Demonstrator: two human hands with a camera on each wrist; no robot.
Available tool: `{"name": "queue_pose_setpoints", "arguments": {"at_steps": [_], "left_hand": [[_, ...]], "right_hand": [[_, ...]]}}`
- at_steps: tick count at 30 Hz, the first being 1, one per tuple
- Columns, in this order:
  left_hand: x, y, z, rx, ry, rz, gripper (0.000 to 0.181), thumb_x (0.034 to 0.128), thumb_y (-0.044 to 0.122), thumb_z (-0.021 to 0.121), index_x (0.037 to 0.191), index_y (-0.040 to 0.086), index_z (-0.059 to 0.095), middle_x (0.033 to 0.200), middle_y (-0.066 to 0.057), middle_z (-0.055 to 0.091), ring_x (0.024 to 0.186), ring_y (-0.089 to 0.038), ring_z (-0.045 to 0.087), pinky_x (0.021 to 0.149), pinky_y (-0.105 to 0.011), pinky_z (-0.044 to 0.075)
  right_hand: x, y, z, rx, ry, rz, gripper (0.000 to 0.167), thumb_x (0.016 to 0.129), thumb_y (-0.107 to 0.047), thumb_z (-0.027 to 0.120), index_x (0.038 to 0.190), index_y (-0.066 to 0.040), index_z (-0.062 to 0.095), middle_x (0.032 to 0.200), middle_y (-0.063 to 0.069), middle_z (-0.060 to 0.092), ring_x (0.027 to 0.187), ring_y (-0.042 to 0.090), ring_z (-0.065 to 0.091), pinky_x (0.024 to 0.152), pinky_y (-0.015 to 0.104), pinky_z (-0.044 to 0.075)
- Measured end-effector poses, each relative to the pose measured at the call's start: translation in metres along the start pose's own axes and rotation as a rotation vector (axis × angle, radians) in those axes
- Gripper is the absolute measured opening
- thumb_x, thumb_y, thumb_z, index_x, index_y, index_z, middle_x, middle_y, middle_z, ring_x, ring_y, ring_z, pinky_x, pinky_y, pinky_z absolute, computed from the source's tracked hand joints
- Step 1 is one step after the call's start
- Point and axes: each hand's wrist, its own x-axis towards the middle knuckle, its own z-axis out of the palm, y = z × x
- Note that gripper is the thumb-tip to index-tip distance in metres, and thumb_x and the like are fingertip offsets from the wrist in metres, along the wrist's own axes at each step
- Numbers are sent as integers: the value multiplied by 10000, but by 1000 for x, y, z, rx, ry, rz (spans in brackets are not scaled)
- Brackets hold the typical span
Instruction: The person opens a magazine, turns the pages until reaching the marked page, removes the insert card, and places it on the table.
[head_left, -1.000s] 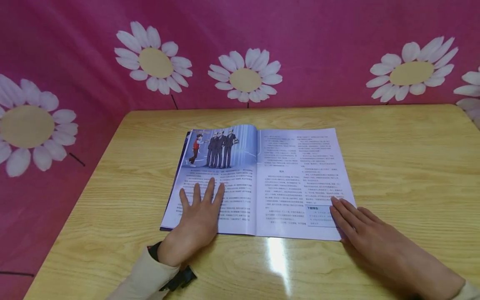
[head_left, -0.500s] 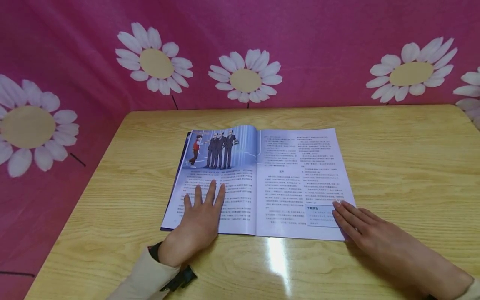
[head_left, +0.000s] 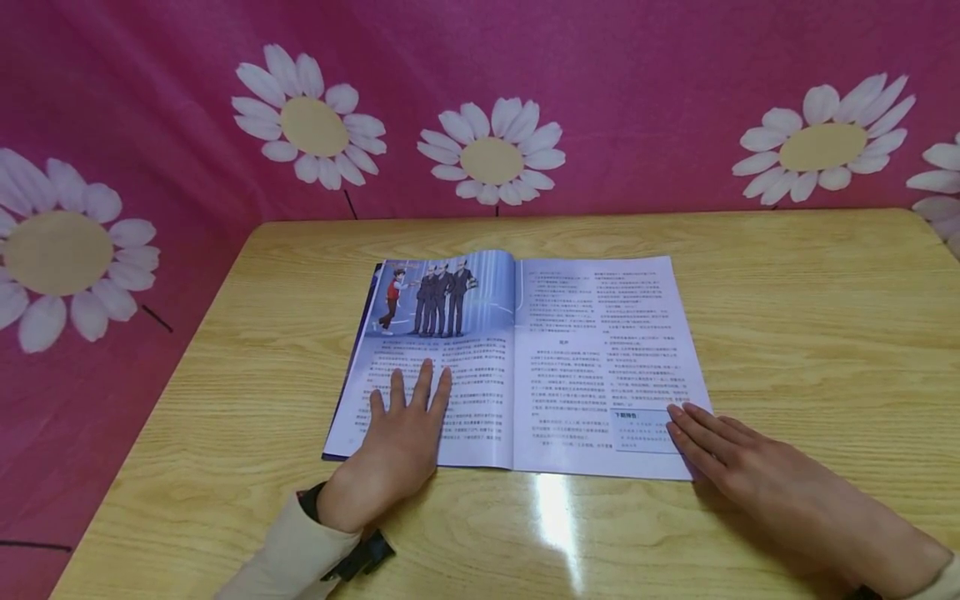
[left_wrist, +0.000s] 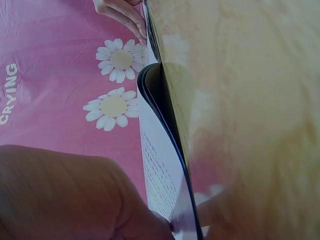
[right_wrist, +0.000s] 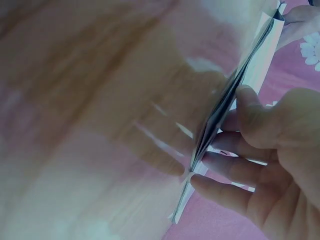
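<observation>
An open magazine (head_left: 566,367) lies on the wooden table. Its left page carries a picture of several suited figures above printed text; the right page is mostly text, with a small blue box low down. My left hand (head_left: 393,450) rests on the lower left page, fingers spread. At the lower right edge, my right hand (head_left: 757,467) touches the page with straight fingers held close together. The right wrist view has that hand's fingertips (right_wrist: 212,159) along the magazine's edge (right_wrist: 220,115). In the left wrist view, the magazine's near edge (left_wrist: 172,130) bulges up from the table beside the spine.
The glossy wooden table (head_left: 810,333) reflects light in front of the magazine. Behind it and at the left hangs a pink cloth (head_left: 615,100) printed with large white daisies (head_left: 491,158). A dark strap (head_left: 360,557) circles my left wrist over a beige sleeve (head_left: 288,550).
My right hand has shifted slightly right and down along the page's edge. The fingers of my left hand have moved slightly; the magazine stays in place.
</observation>
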Motion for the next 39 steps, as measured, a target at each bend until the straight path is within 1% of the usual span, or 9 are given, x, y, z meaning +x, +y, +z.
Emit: {"name": "queue_pose_setpoints", "arguments": {"at_steps": [1, 6, 7, 8, 10, 16, 20, 33, 39], "left_hand": [[0, 0, 0, 1, -2, -1, 607, 949, 48, 478, 1514, 22, 256, 1560, -243, 192, 1366, -561, 188, 1025, -706, 227], [0, 0, 0, 5, -7, -1, 586, 965, 41, 446, 1516, 22, 247, 1563, -244, 182, 1372, -557, 175, 1028, -696, 236], [0, 0, 0, 7, -6, 1, 585, 965, 43, 445, 1516, 22, 249, 1563, -244, 183, 1372, -557, 176, 1028, -696, 237], [0, 0, 0, 8, -5, 2, 585, 965, 42, 445, 1515, 22, 250, 1562, -244, 183, 1371, -557, 176, 1028, -695, 238], [0, 0, 1, 11, -5, 3, 586, 964, 45, 449, 1515, 22, 251, 1562, -244, 183, 1371, -558, 176, 1029, -694, 239], [1, 0, 2, 13, -2, 8, 593, 958, 54, 465, 1512, 17, 257, 1560, -247, 189, 1366, -562, 185, 1025, -695, 246], [1, 0, 2, 11, -5, 11, 602, 955, 60, 473, 1514, 18, 254, 1560, -247, 188, 1366, -562, 185, 1025, -695, 246], [3, -1, 3, 5, -11, 20, 627, 937, 39, 487, 1515, 12, 246, 1559, -253, 184, 1366, -563, 184, 1026, -686, 256], [1, -1, 2, 10, -4, 19, 643, 925, 45, 514, 1512, 11, 253, 1555, -254, 194, 1361, -564, 196, 1022, -687, 263]], "right_hand": [[0, 0, 0, -5, 10, -9, 548, 727, 47, 740, 1259, 10, 613, 1341, 187, 553, 1214, 387, 528, 903, 519, 481], [-1, 3, 3, -22, 58, -56, 476, 749, 91, 685, 1216, 14, 639, 1304, 185, 580, 1186, 390, 548, 859, 487, 509], [-1, 3, 3, -35, 67, -66, 370, 847, 84, 584, 1204, 10, 647, 1292, 181, 589, 1180, 386, 553, 852, 477, 514], [-1, 4, 3, -38, 68, -73, 430, 776, 118, 650, 1191, 8, 654, 1278, 181, 597, 1171, 384, 559, 838, 466, 521], [-2, 5, 2, -36, 71, -87, 332, 885, 109, 535, 1169, 1, 669, 1253, 173, 615, 1148, 373, 577, 796, 442, 540], [-2, 6, -6, 115, -7, -12, 456, 648, 109, 771, 1070, -56, 721, 1123, 129, 676, 901, 284, 684, 593, 364, 559], [-2, 4, -9, 132, 14, 11, 399, 588, 102, 791, 928, -95, 722, 971, 90, 688, 666, 207, 667, 504, 330, 524], [-4, 2, -7, 88, 69, 10, 429, 528, 142, 766, 878, -104, 732, 935, 111, 696, 663, 237, 667, 480, 346, 509], [-4, -2, -9, 90, -16, 63, 409, 588, 171, 758, 919, -69, 745, 984, 124, 694, 688, 258, 668, 517, 371, 526]]}}
